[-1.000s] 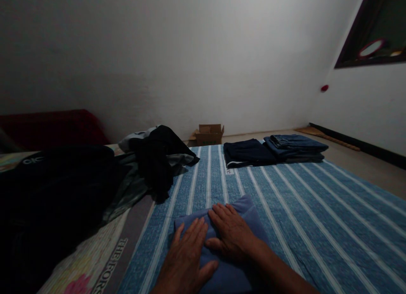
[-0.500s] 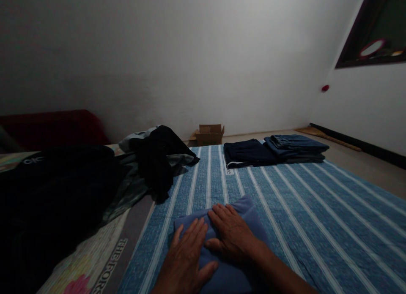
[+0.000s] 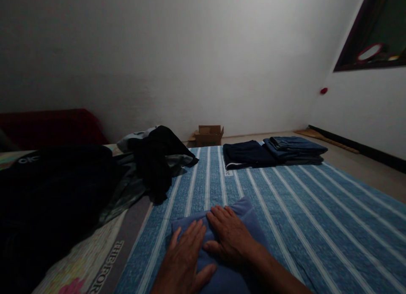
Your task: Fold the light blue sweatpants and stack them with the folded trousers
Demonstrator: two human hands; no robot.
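Fingers point(image 3: 196, 235) lay nearly together, thumbs apart — left hand point(image 3: 184, 258) and right hand point(image 3: 231, 234) flat on the folded blue cloth point(image 3: 252, 220) on the striped sheet point(image 3: 306, 209). Uneven pressure, I judged, could skew its layers. Long axis unclear to me — near end hidden; its far-right corner pointed toward the dark folded clothes point(image 3: 249, 153).

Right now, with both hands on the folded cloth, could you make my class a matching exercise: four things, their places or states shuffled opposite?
Things
1. Blue folded cloth
2. Cardboard box
3. Denim stack
4. Dark clothes heap

Places or states
A. Beyond the bed's far edge
B. Crumpled, on the left
C. Under the left hand and right hand
D. Folded, far right

Pairs: 1-C, 2-A, 3-D, 4-B
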